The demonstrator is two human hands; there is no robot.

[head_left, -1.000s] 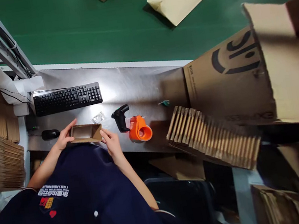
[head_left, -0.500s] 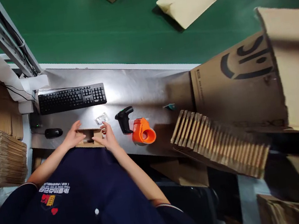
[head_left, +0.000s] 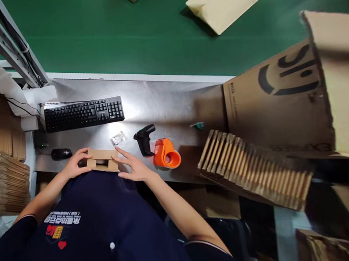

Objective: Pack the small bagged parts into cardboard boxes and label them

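Note:
A small cardboard box point(head_left: 101, 153) is at the near edge of the metal bench, close against my body. Its long back flap stands up, the short end flaps are folded in, and a dark gap shows between them. My left hand point(head_left: 77, 164) grips the left end, fingers behind and thumb in front. At the right end, my right hand point(head_left: 135, 166) holds the box between spread fingers and thumb. Just behind it lies a small clear packet point(head_left: 118, 138), its contents too small to make out. To the right are a black barcode scanner point(head_left: 144, 140) and an orange tape dispenser point(head_left: 166, 154).
A keyboard point(head_left: 84, 114) and mouse point(head_left: 61, 153) sit at the bench's left. Flat cardboard stacks stand left point(head_left: 5, 181) and right point(head_left: 255, 168). A large open carton point(head_left: 276, 105) fills the right side. Beyond the bench, a green surface point(head_left: 96, 32) carries a padded envelope point(head_left: 222, 1).
The box's back flap now stands higher and the end flaps are folded in closer. My left hand has shifted slightly left, my right hand slightly right, both still at the box ends.

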